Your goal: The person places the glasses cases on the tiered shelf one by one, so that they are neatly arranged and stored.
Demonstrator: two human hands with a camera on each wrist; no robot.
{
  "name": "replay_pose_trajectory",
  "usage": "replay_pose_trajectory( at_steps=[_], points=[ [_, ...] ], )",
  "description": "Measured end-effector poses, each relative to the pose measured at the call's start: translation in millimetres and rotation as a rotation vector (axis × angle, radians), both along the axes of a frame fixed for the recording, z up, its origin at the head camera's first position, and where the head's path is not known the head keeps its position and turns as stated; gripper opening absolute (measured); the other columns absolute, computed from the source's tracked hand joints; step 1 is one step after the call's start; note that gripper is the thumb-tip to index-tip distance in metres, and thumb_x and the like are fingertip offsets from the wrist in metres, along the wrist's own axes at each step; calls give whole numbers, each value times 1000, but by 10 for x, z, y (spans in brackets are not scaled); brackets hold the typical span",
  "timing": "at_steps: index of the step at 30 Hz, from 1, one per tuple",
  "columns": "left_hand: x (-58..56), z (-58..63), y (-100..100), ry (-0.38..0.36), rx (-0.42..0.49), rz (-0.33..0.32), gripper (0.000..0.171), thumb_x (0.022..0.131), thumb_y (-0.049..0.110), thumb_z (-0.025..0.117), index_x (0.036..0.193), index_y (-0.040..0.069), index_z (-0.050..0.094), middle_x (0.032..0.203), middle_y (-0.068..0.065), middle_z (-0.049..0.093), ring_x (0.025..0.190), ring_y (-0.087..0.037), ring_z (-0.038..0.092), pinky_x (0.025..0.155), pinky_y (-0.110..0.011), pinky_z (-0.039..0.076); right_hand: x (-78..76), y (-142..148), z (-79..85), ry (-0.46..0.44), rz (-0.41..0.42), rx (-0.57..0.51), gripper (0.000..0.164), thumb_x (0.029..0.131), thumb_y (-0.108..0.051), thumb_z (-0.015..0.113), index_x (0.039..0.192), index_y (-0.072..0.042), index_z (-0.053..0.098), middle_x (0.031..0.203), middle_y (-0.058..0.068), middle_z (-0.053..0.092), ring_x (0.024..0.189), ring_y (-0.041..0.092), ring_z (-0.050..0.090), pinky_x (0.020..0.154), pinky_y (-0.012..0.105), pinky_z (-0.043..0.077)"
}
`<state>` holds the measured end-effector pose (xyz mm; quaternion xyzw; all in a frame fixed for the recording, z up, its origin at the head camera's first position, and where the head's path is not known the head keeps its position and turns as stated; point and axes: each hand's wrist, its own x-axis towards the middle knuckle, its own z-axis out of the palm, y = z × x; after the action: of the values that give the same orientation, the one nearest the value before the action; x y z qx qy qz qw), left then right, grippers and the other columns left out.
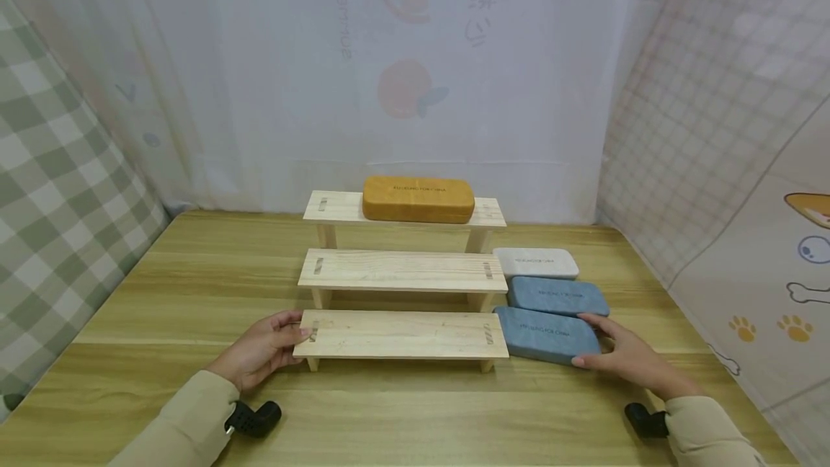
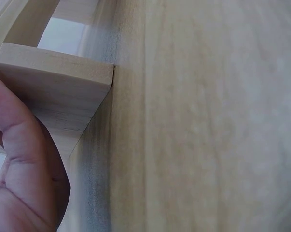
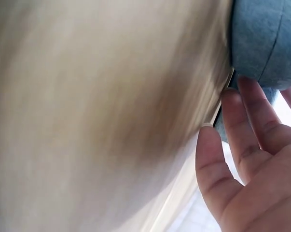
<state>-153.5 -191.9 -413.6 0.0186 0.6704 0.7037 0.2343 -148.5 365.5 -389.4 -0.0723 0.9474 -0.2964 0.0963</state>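
Lying just right of the bottom shelf (image 1: pixel 398 335), the near blue case (image 1: pixel 547 335) has open table (image 1: pixel 389 416) before its front edge. Your right hand (image 1: pixel 622 355) grips its right end, thumb and finger parted to its width; your left hand (image 1: pixel 262 352) pinches the shelf's left end. Two blue cases, one white case (image 1: pixel 537 262), one ochre case (image 1: pixel 418 200), three shelves.

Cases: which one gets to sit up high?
The mustard-yellow case, alone on the top wooden shelf. The white case and two blue cases lie lower, on the table beside the shelves.
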Motion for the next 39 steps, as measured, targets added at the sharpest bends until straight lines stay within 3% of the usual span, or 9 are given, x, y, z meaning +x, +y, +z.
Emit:
replay_pose_trajectory(
  at_steps=[5,13,23,30,39],
  points=[
    [-3,-5,4,-5,-2,7,71,99,13,53,146,-16,9,118,-13,53,91,-11,60,75,-29,51,-22,-24,-7,10,11,20,83,79,-29,80,141,7,37,141,43,29,127,62,28,93,68,34],
    [14,13,-15,-6,-8,16,71,99,13,53,146,-16,9,117,-12,53,91,-11,60,74,-28,51,-42,-57,17,28,33,29,85,76,-26,82,140,7,37,138,44,31,124,60,32,91,65,37],
    [9,30,-2,-2,-10,9,70,99,13,53,146,-16,10,117,-13,53,91,-12,60,75,-29,50,-42,-69,9,22,0,49,87,73,-31,84,137,8,40,137,45,33,124,61,33,92,66,37],
    [7,13,15,-6,-5,18,69,99,11,52,147,-15,9,125,-19,49,92,-12,60,76,-30,51,-42,-49,38,-52,-29,18,89,76,-31,83,141,8,37,140,46,26,119,61,41,89,59,45],
    [10,3,16,-8,0,17,69,99,10,51,147,-16,8,128,-21,47,94,-12,60,78,-30,52,-36,-32,31,-80,-62,3,93,75,-35,83,143,6,36,141,44,27,119,58,43,88,56,47]
  ],
)
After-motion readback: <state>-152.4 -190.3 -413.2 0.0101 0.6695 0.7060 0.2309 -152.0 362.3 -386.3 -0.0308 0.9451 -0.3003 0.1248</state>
